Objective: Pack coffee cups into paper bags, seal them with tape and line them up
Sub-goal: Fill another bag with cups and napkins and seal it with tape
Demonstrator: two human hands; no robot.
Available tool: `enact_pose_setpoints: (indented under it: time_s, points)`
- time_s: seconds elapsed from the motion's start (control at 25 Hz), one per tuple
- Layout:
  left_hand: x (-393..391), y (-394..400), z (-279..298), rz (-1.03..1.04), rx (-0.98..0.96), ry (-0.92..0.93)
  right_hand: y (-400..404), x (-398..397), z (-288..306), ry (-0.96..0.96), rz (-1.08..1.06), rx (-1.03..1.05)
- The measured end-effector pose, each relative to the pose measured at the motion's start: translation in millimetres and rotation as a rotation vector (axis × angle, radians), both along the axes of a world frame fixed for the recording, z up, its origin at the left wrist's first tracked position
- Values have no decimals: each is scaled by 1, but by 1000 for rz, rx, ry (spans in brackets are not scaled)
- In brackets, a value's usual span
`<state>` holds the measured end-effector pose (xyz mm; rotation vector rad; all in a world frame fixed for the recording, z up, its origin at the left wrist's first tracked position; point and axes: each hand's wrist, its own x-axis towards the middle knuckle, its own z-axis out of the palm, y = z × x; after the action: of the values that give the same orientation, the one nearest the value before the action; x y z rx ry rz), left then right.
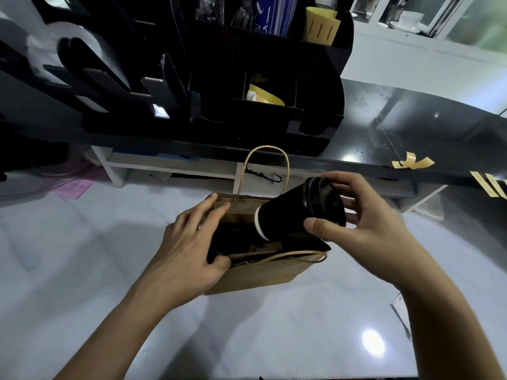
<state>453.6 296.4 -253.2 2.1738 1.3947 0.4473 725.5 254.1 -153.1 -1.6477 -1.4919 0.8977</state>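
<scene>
Looks like the back counter of a coffee shop or takeaway stand. A black organizer rack is sitting on a glossy dark surface, holding yellow packets and other supplies in its slots. Strips of yellowish tape are sticking to the edge. A brown paper bag and a lidded black takeaway cup are adding to that vibe.

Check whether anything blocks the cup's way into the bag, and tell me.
Nothing visible does. The right hand holds the black coffee cup tilted, base toward the mouth of the paper bag. The left hand holds that mouth open at its left edge, clear of the cup. The bag's inside is too dark to judge.
</scene>
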Motion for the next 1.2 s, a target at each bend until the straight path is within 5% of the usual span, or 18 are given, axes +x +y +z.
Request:
enact_pose_setpoints:
  time_s: [0.6, 1.2]
  points:
    - [-5, -7, 2, -13, -24, -22, 43, -44, -31, -645, 458, -204]
    - [-6, -10, 1, -64, -31, -26, 55, -42, -52, -742, 537, -341]
